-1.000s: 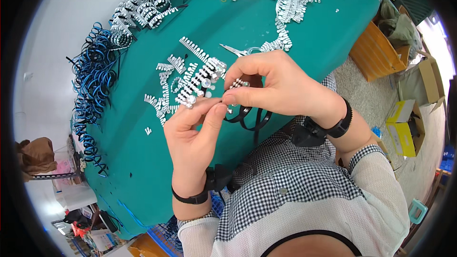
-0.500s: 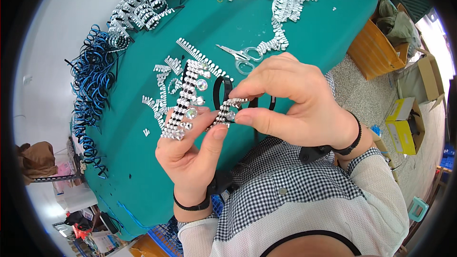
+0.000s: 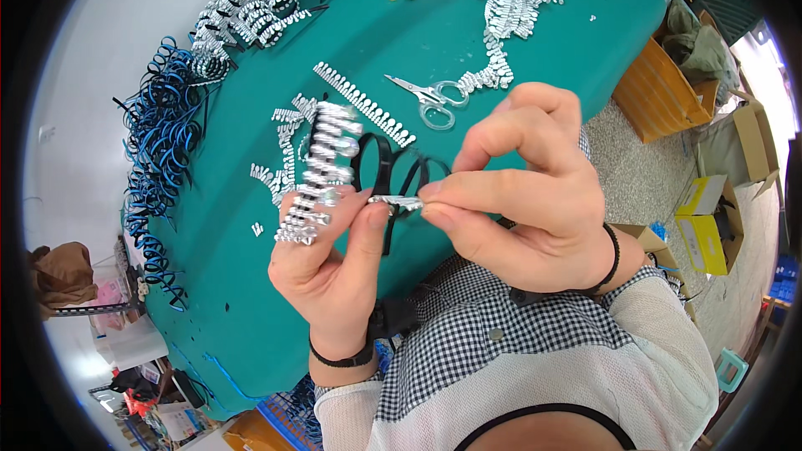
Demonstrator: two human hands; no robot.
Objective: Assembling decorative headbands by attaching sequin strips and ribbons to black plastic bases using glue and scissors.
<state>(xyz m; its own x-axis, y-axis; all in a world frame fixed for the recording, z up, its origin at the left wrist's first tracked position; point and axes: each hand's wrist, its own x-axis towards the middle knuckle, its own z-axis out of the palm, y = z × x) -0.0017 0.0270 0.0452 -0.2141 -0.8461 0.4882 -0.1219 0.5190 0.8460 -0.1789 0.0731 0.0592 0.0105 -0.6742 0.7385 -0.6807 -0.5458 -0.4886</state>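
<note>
A black band with rows of silver rhinestones [image 3: 324, 169] curves over the fingers of my left hand [image 3: 327, 271], blurred a little by motion. My left thumb and fingers are closed on it. Black loops [image 3: 383, 163] of the band spiral off toward the right. Between the hands runs a short silvery length of the trim [image 3: 396, 200], seen nearly edge-on. The thumb and forefinger of my right hand [image 3: 535, 200] pinch its right end, while the other right fingers curl above. Which part of the band this end joins is hidden by the fingers.
Clear-handled scissors [image 3: 434, 104] lie on the green table [image 3: 276, 309] beyond my hands, beside a silver-white strip [image 3: 363, 103] and scraps. Piles of silver trim [image 3: 251, 17] and blue-black coils [image 3: 159, 159] line the far and left sides. Boxes [image 3: 664, 88] stand on the floor at right.
My right hand has shifted slightly right and down, its thumb and forefinger now closed together on the trim end. The short length has turned edge-on, and the rhinestone band has tilted.
</note>
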